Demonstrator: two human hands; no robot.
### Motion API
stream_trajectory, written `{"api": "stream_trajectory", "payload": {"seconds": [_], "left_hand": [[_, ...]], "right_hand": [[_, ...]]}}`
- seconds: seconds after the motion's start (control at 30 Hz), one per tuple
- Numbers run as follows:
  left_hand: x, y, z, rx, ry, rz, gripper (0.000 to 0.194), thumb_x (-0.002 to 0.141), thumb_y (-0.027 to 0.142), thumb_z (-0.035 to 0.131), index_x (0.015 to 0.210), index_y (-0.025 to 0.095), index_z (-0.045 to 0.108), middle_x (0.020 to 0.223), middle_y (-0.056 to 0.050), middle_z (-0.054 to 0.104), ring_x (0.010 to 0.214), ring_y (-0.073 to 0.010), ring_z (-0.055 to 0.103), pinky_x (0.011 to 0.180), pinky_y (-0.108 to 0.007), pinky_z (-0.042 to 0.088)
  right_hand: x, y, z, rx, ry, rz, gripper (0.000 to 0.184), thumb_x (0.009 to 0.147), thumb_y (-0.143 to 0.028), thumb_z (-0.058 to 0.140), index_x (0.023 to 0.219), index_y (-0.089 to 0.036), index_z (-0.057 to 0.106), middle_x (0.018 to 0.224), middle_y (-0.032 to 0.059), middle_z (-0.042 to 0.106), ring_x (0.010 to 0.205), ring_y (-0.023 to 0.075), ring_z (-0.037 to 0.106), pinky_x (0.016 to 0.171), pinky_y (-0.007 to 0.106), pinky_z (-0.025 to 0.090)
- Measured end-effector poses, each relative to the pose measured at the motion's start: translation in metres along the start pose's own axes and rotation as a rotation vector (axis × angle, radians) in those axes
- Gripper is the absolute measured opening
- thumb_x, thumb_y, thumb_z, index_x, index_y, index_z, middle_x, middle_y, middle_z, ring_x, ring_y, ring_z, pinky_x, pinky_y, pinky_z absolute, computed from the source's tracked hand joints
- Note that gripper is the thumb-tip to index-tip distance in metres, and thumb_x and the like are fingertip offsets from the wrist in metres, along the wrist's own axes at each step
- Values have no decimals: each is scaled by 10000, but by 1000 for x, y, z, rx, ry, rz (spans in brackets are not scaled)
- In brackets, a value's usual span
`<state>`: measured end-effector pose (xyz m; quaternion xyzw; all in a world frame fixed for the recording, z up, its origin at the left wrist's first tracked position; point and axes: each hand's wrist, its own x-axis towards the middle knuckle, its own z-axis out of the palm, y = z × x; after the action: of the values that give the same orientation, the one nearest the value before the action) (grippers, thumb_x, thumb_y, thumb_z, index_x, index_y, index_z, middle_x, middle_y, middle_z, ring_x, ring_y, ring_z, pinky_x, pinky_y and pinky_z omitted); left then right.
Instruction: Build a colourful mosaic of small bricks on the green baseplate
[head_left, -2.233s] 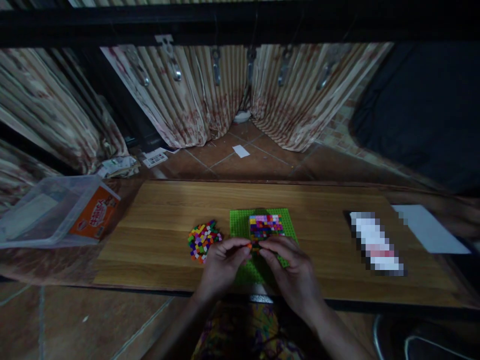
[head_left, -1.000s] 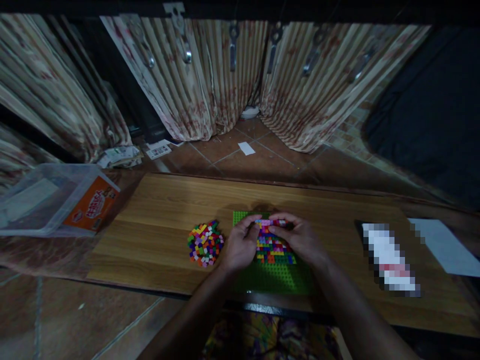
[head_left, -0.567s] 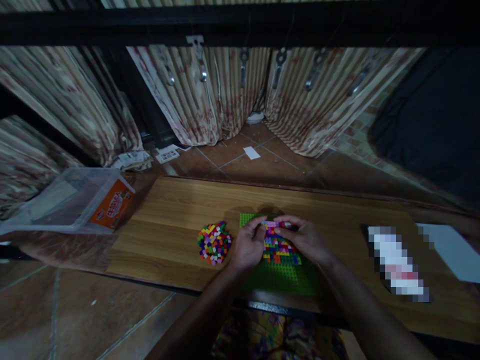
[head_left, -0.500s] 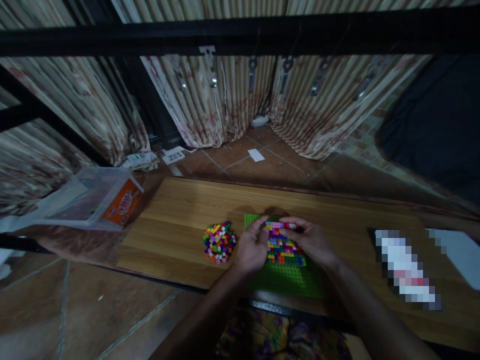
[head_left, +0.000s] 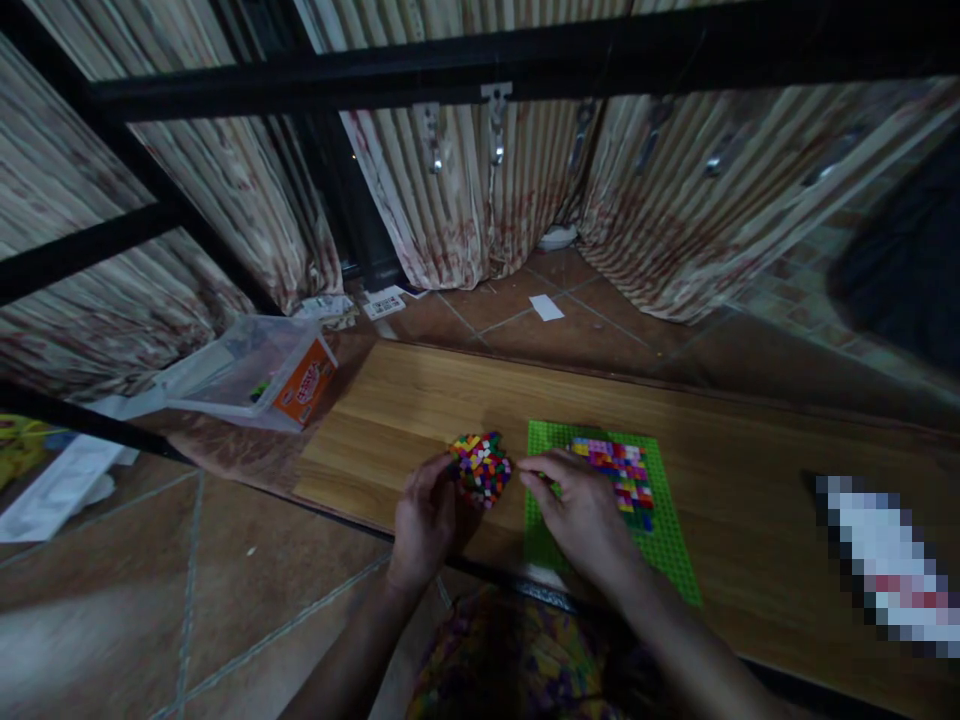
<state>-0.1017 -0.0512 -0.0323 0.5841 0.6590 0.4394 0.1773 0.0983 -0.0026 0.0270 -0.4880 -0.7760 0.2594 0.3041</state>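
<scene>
Both hands are at the bricks (head_left: 481, 468), a small heap of many colours on the worktop (head_left: 390, 400), just left of the green plate (head_left: 660, 560). The left hand (head_left: 422, 517) rests at the near left edge of the heap. The right hand (head_left: 577, 510) reaches across the plate's left edge, and its fingers (head_left: 534, 465) point at the heap.

A good way here, I think, is to pinch just one brick from the top, so the heap does not spill. Holding the heap steady with the other hand would help.

It is dark and a bit blurry. I cannot tell if any fingers are pinching a brick. The patch (head_left: 621, 468) of pressed-on bricks hides part of the plate.
</scene>
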Motion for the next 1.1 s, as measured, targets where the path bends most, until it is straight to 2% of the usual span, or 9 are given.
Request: {"api": "stream_trajectory", "payload": {"seconds": [0.1,0.17,0.33,0.43,0.6,0.73,0.9,1.1], "left_hand": [[-1,0,3,-30,3,-5,323,857,120,485,1152,193,597,1141,-76,644,1086,-202,588,966,-372,474],[-2,0,5,-45,7,0,336,849,109,487,1156,198,594,1138,-74,644,1088,-201,587,966,-373,474],[-2,-5,5,-58,-7,-15,336,852,106,490,1161,194,589,1153,-78,637,1099,-201,579,969,-377,468],[-3,0,3,-81,2,-14,330,866,125,497,1175,202,582,1157,-76,635,1101,-199,580,967,-374,467],[-3,31,4,-196,-52,31,302,885,184,531,1179,225,586,1166,-65,642,1108,-192,586,970,-351,461],[2,60,14,-319,-126,99,311,865,179,576,1171,233,592,1089,-44,673,1029,-166,621,918,-297,482],[4,79,31,-379,-262,190,153,855,148,577,956,213,671,882,-13,694,832,-131,645,773,-231,503],[-4,90,56,-470,-381,-3,120,836,181,593,905,189,690,850,-21,720,784,-136,660,728,-222,516]], "right_hand": [[11,-1,30,-84,-102,10,178,873,-206,561,991,-216,693,921,53,670,912,207,605,824,322,462],[16,2,43,-132,-144,10,185,858,-182,573,995,-218,692,919,55,652,913,210,593,821,320,457],[22,7,49,-103,-141,18,176,853,-145,545,869,-219,704,880,58,634,911,215,573,822,331,438],[18,7,44,159,-81,113,138,854,-221,561,850,-222,699,864,43,654,838,193,590,775,324,448],[3,-1,24,828,-10,439,217,772,-368,681,929,-222,715,796,16,692,724,149,600,680,278,470],[-10,-7,10,1042,67,533,237,702,-356,760,904,-234,733,781,4,703,680,115,588,642,240,471],[-34,2,2,984,202,508,171,708,-346,760,849,-251,741,699,-21,685,640,101,583,612,215,479],[-64,28,-18,642,193,418,170,807,-354,673,952,-284,727,899,2,729,828,162,662,752,279,526]]}}
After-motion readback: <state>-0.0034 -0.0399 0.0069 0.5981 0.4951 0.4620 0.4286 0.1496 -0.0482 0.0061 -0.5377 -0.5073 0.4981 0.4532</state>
